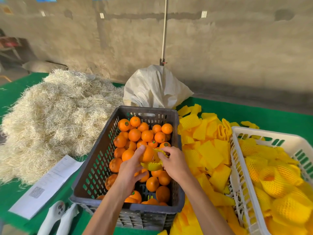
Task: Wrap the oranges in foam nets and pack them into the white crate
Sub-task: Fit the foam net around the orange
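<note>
Over the dark crate (94, 160) of loose oranges (134, 134), my left hand (131, 168) grips one orange (147, 154). My right hand (174, 161) pinches a yellow foam net (152, 165) that sits around the lower part of that orange. The white crate (237, 160) at the right holds several oranges wrapped in yellow nets (274, 182). A heap of flat yellow foam nets (210, 150) lies between the two crates.
A big pile of pale straw (55, 116) covers the green table (11, 92) at the left. A white woven sack (154, 87) stands behind the dark crate. A printed sheet (49, 182) and white gloves (57, 216) lie front left.
</note>
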The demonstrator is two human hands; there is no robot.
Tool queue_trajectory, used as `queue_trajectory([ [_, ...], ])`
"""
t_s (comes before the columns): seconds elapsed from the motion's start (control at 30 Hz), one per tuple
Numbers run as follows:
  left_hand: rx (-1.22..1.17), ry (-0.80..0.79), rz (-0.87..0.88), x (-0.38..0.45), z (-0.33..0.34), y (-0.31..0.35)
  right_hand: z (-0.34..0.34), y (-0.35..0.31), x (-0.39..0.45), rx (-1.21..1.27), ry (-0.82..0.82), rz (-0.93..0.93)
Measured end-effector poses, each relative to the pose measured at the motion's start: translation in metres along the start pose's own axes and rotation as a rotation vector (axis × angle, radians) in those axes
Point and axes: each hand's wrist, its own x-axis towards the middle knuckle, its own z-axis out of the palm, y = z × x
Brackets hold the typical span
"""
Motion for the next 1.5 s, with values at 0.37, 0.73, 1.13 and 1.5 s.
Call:
queue_trajectory([
  [0.37,-0.11,-0.039,-0.079,-0.004,0.008,0.008,0.01,-0.004,-0.017,0.608,-0.019,0.061],
  [0.73,-0.076,-0.053,-0.03,-0.007,0.025,-0.001,0.022,-0.003,-0.028,0.404,0.12,-0.006],
  [1.13,0.085,-0.021,0.009,-0.004,0.017,-0.006,0.007,0.003,-0.021,0.179,0.219,-0.077],
  [1.5,0.585,0.177,0.3,0.0,0.02,-0.016,0.004,-0.006,-0.032,0.086,0.139,-0.319],
])
